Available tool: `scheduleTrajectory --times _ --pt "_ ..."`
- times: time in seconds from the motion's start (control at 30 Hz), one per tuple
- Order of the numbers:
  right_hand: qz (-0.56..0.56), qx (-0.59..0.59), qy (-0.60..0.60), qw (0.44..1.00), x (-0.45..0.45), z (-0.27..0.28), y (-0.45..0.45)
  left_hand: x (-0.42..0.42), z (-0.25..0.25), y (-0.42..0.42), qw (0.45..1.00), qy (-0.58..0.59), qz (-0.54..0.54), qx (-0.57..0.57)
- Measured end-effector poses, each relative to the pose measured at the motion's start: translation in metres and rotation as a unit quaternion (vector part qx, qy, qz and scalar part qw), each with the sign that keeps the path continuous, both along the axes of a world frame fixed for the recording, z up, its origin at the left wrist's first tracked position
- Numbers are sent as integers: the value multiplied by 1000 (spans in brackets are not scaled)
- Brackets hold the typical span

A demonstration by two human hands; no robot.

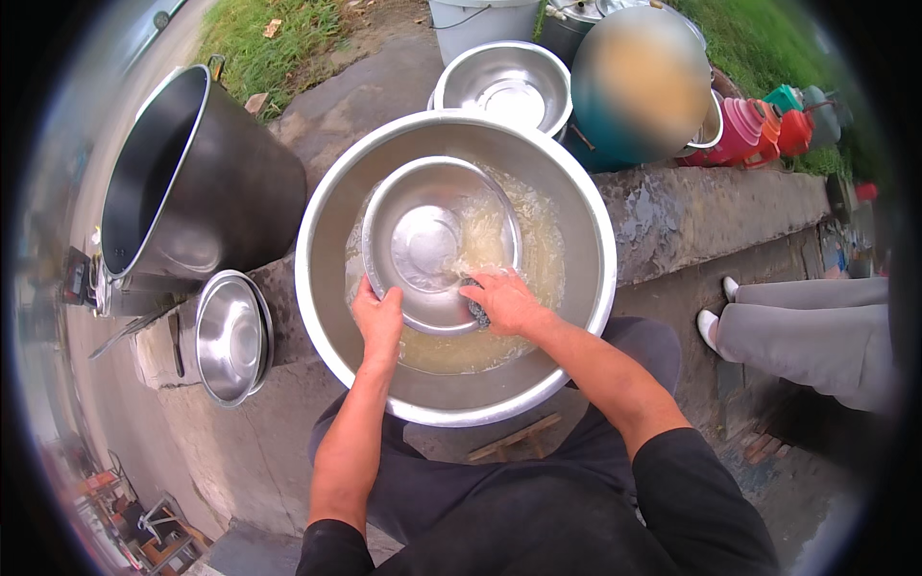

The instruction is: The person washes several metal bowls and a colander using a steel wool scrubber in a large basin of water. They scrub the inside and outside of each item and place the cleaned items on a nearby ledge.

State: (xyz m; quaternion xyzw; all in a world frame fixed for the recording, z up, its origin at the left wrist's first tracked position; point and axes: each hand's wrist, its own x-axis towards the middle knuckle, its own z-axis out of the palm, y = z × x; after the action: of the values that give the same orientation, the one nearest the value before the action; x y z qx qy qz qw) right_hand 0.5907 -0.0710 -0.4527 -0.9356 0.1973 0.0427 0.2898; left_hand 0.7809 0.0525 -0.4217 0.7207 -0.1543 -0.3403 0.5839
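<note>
A large metal basin (461, 392) holds cloudy water, and a smaller stainless steel bowl (425, 248) lies tilted in it. My left hand (378, 320) grips the bowl's near left rim, thumb on the inside. In my right hand (504, 302) is a grey steel-wool scourer (477, 311), pressed at the bowl's near right rim. Water splashes inside the bowl just beyond my right fingers.
A big dark metal pot (238, 173) and stacked metal bowls (229, 338) stand at the left. Beyond the basin are another metal bowl (504, 83), a grey bucket (482, 25) and pink and red plastic containers (735, 126). A person in grey trousers (807, 338) stands at the right.
</note>
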Motion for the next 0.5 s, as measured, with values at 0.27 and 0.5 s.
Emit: scheduleTrajectory --times 0.27,0.5 --pt "92 42 24 995 -2 38 -12 8 -7 4 998 67 14 11" --pt "87 19 -54 995 22 135 -78 32 10 4 884 -461 -52 66"
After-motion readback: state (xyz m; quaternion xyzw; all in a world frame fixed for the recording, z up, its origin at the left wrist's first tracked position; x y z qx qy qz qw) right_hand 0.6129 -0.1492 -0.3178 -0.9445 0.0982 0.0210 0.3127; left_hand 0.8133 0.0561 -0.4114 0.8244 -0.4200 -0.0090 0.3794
